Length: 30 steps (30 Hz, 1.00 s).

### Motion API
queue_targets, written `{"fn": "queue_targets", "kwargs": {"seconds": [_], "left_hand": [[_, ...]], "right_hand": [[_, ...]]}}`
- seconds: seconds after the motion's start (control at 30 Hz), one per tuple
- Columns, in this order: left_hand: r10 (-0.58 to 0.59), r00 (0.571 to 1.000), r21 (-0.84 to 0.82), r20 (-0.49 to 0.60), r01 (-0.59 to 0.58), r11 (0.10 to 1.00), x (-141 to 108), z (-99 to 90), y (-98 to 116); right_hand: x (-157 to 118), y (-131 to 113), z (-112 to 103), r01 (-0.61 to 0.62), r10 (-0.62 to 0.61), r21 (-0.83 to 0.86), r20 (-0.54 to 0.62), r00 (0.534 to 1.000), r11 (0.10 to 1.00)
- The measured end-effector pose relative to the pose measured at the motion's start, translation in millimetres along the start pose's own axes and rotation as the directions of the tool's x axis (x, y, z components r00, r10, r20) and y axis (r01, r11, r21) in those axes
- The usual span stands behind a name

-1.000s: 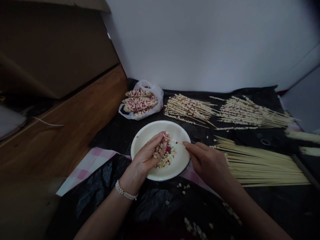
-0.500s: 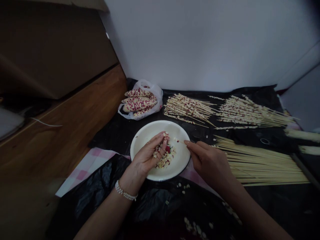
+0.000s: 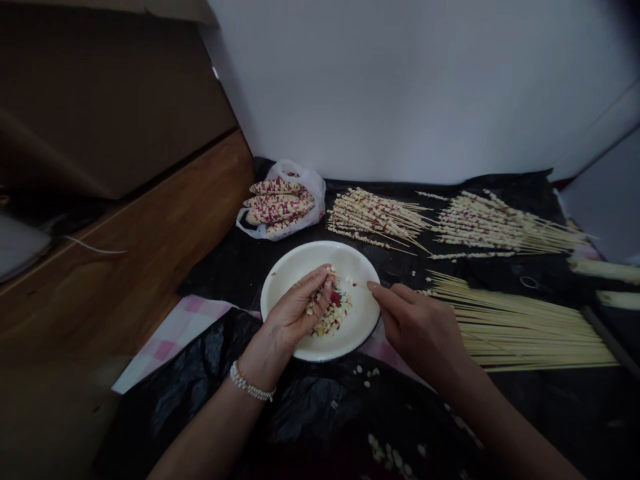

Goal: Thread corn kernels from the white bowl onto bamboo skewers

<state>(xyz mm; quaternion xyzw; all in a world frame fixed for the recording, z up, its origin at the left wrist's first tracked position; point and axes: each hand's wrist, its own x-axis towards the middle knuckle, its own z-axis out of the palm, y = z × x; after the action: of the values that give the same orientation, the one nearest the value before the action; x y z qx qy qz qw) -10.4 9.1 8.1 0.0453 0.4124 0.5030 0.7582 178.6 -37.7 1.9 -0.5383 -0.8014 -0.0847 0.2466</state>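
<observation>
Over a white bowl (image 3: 365,327), my left hand (image 3: 293,313) pinches a corn kernel (image 3: 331,270) between thumb and fingertips, with more kernels partly hidden in its curled palm. My right hand (image 3: 420,323) is closed on a thin bamboo skewer (image 3: 361,285). A few pale and dark red kernels sit on the skewer near its tip. That tip reaches the fingertips of my left hand; whether it has pierced the pinched kernel I cannot tell. Loose kernels (image 3: 333,323) in white, yellow and red lie in the bowl below.
Behind the bowl, a plastic bag (image 3: 315,187) holds several speckled corn cobs (image 3: 275,212). Two piles of kernel-threaded skewers (image 3: 375,217) lie toward the wall. Plain skewers (image 3: 530,333) spread out at right. Stray kernels (image 3: 387,453) dot the black plastic sheet (image 3: 200,387) in front.
My right hand has shifted the skewer slightly left, bringing its tip to my left fingertips. My left hand stays nearly still.
</observation>
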Motion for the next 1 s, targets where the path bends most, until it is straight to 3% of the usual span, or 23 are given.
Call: {"fn": "queue_targets", "kwargs": {"seconds": [0.37,0.57,0.73,1.0], "left_hand": [[0.073,0.997,0.134,0.022,-0.075,0.988,1.5,-4.5,-4.1],[0.107,0.994,0.2,0.03,-0.111,0.973,-3.4,1.8,-6.9],[0.065,0.995,0.225,0.071,-0.08,0.971,-4.9,4.3,-8.7],[-0.071,0.997,-0.033,0.043,0.072,0.997,-5.7,8.4,-9.7]], "right_hand": [[-5.1,-3.9,1.9,0.085,-0.092,-0.168,-0.033,0.995,0.982],[-5.4,-10.2,1.4,0.053,-0.062,-0.152,-0.052,0.997,0.987],[-4.8,-15.2,1.0,0.053,-0.06,-0.15,-0.042,0.997,0.987],[-0.5,-3.5,-3.0,-0.071,0.071,0.001,-0.083,0.994,0.997]]}}
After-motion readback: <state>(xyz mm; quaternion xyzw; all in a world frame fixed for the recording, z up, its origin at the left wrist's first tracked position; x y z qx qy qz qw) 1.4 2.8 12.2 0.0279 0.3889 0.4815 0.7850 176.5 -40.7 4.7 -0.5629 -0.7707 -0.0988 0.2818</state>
